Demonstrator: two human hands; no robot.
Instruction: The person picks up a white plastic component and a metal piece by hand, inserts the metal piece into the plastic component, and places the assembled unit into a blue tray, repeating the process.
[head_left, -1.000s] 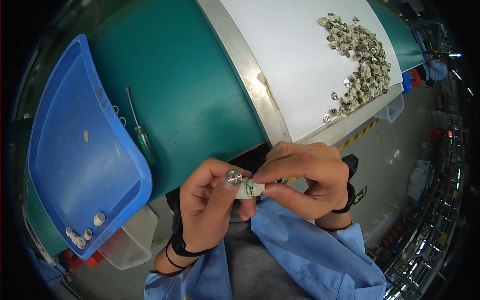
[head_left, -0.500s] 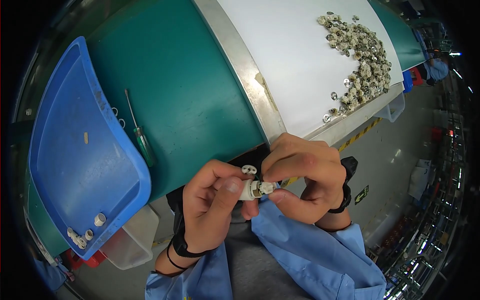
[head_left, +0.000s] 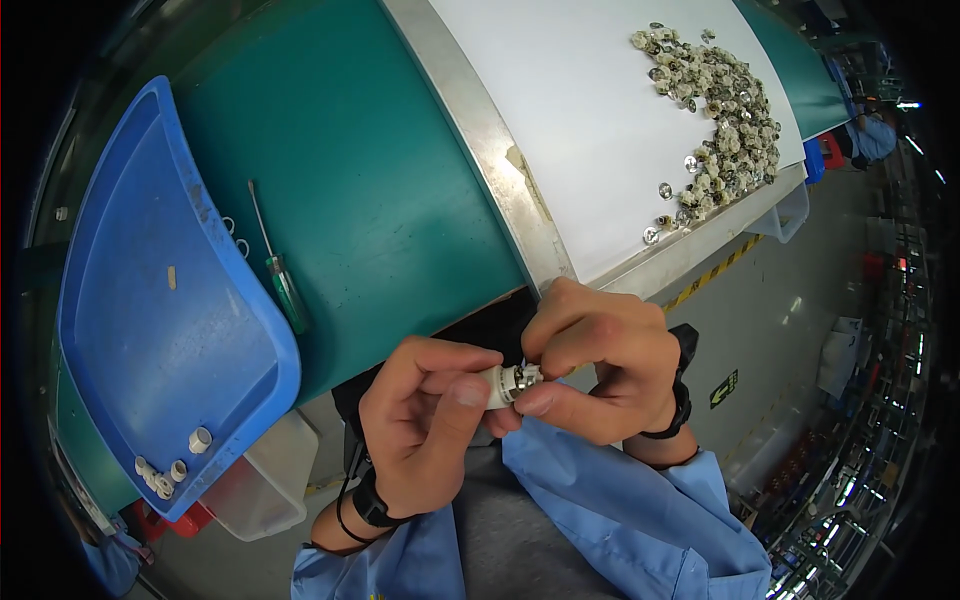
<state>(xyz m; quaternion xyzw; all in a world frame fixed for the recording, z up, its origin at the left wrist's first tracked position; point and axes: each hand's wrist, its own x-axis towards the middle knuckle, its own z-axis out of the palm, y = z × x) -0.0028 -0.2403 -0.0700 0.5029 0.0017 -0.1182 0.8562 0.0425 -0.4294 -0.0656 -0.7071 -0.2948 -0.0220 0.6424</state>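
A small white cylinder [head_left: 502,387] is clamped by the left hand [head_left: 425,425], its long axis laid crosswise between both hands. Its metal-fitted end [head_left: 527,374] is met by fingertips [head_left: 537,403] of the right hand [head_left: 610,370]; whether pinched cannot be told. Farther off, small parts [head_left: 738,130] are heaped on a white surface [head_left: 560,110].

Green tabletop [head_left: 370,190] with blue tray [head_left: 140,330], screwdriver [head_left: 286,290] and rings [head_left: 243,247], beside white surface [head_left: 565,110] with small-parts pile [head_left: 738,125]
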